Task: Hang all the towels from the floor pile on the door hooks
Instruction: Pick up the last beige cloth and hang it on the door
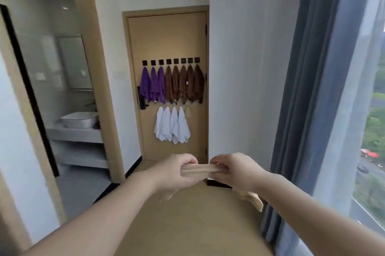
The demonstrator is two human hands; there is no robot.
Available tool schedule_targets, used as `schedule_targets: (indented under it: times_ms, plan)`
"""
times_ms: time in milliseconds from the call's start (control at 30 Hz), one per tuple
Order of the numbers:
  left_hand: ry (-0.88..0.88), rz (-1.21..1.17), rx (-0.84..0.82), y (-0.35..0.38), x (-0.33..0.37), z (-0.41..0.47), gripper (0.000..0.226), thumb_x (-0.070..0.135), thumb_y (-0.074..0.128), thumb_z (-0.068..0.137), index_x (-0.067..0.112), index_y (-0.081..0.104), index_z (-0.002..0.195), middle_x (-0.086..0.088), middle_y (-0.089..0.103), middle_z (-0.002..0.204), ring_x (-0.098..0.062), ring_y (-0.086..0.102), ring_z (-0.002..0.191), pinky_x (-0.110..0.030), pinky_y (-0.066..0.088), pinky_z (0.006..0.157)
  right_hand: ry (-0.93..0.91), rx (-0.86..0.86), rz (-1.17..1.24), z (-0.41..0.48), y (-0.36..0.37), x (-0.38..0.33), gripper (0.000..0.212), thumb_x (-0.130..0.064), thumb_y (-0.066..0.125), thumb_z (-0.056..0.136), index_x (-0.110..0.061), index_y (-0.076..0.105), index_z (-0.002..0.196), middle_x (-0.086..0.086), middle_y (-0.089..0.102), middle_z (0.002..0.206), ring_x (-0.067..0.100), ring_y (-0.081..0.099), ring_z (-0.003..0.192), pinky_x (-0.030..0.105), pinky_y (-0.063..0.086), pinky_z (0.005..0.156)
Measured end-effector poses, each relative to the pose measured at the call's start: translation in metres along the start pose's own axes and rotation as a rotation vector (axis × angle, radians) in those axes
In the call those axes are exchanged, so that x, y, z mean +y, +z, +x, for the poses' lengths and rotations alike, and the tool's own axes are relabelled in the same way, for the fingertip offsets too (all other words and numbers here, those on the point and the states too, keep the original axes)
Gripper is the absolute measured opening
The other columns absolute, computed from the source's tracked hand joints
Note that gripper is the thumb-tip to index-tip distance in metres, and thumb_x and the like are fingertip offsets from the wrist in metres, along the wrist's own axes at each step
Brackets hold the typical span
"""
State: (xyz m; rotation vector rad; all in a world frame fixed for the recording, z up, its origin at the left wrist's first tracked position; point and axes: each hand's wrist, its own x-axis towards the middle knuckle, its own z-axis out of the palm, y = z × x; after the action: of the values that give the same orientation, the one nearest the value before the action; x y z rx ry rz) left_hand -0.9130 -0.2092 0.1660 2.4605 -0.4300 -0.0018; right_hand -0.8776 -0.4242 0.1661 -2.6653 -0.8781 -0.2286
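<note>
In the corridor, well apart from the door point(166, 37), you hold a beige towel point(195, 170) stretched between your left hand point(177, 169) and right hand point(231, 169), each grip closed round a bunched end. With 3 purple towels point(153, 87) and 5 brown towels point(183, 85) filling the upper row, the next move is probably to walk past the curtain point(302, 89) to the lower row, right of the 4 white towels point(171, 126).

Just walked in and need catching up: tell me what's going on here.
A person faces a door, holding a beige towel bunched and stretched between the left hand and the right hand, its ends hanging below. On the door's hooks already hang three purple towels and five brown towels in the top row, with four white towels in a row beneath. The beige towel is not yet hung.
</note>
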Motion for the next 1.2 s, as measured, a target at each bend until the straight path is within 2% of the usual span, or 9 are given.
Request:
schedule_targets:
  times_ms: [100,200,300,400,633,733,867,1033,1200]
  plan:
    - [-0.130,0.029,0.100,0.001,-0.007,0.000,0.021,0.054,0.063,0.077,0.045,0.056,0.095,0.017,0.065,0.091,-0.005,0.063,0.084,-0.027,0.051,0.078,-0.075,-0.025,0.104,0.017,0.001,0.007,0.004,-0.034,0.062,0.086,-0.032,0.062,0.089,-0.012,0.061,0.077,0.006,0.052,0.069,0.024,0.044,0.066]
    - [-0.194,0.057,0.188,0.011,-0.010,0.002,0.002,0.040,0.056,0.087,0.041,0.055,0.088,0.016,0.063,0.089,-0.006,0.060,0.085,-0.028,0.048,0.081,-0.084,-0.043,0.188,0.027,0.002,0.017,0.019,-0.027,0.061,0.086,-0.036,0.052,0.071,-0.014,0.053,0.066,0.002,0.048,0.062,0.022,0.041,0.060]
    - [-0.224,0.068,0.239,0.024,-0.008,0.006,0.015,0.030,0.050,0.094,0.039,0.054,0.082,0.013,0.058,0.079,-0.007,0.052,0.072,-0.027,0.045,0.073,-0.049,-0.059,0.281,0.030,0.006,0.032,0.007,-0.024,0.061,0.086,-0.022,0.064,0.080,-0.006,0.061,0.071,0.011,0.055,0.063,0.030,0.049,0.065]
    - [-0.234,0.052,0.269,0.034,-0.005,0.016,0.015,0.030,0.049,0.093,0.038,0.055,0.081,0.007,0.056,0.074,-0.010,0.047,0.065,-0.028,0.041,0.066,-0.069,-0.071,0.316,0.032,0.006,0.049,0.011,-0.023,0.060,0.088,-0.015,0.067,0.087,0.002,0.065,0.082,0.012,0.054,0.068,0.026,0.046,0.064]
    - [-0.192,0.083,0.260,0.049,-0.003,0.051,0.010,0.032,0.047,0.090,0.038,0.054,0.086,0.007,0.059,0.071,-0.013,0.051,0.064,-0.034,0.044,0.063,0.003,-0.007,0.446,0.042,0.010,0.076,0.016,-0.002,0.052,0.079,-0.014,0.061,0.075,-0.006,0.056,0.065,0.008,0.049,0.059,0.018,0.041,0.055]
    - [-0.154,0.033,0.251,0.049,-0.012,0.067,0.016,0.023,0.044,0.095,0.031,0.054,0.086,0.011,0.048,0.066,-0.008,0.040,0.059,-0.027,0.036,0.061,0.016,-0.010,0.452,0.056,0.017,0.080,0.014,-0.002,0.052,0.079,-0.013,0.061,0.078,-0.005,0.054,0.065,0.009,0.046,0.059,0.016,0.037,0.051]
    - [-0.155,0.019,0.250,0.038,-0.043,0.091,0.021,0.019,0.038,0.096,0.031,0.053,0.087,0.011,0.048,0.065,-0.010,0.040,0.058,-0.027,0.036,0.059,0.019,-0.050,0.421,0.087,0.028,0.081,0.016,-0.005,0.049,0.079,-0.012,0.062,0.083,-0.005,0.052,0.068,0.009,0.044,0.061,0.019,0.037,0.055]
    - [-0.146,0.019,0.225,0.005,-0.102,0.122,0.019,0.021,0.041,0.095,0.032,0.052,0.084,0.013,0.047,0.061,-0.004,0.039,0.053,-0.024,0.034,0.056,0.047,-0.061,0.431,0.149,0.056,0.073,0.007,-0.015,0.058,0.083,-0.013,0.064,0.081,-0.005,0.051,0.066,0.005,0.041,0.053,0.013,0.034,0.048]
    - [-0.146,-0.023,0.209,-0.037,-0.170,0.148,0.016,0.024,0.045,0.094,0.032,0.055,0.084,0.014,0.048,0.063,-0.002,0.039,0.053,-0.022,0.034,0.056,0.037,-0.067,0.378,0.219,0.081,0.053,0.017,-0.020,0.060,0.085,-0.004,0.061,0.079,-0.002,0.048,0.066,0.005,0.036,0.053,0.017,0.028,0.048]
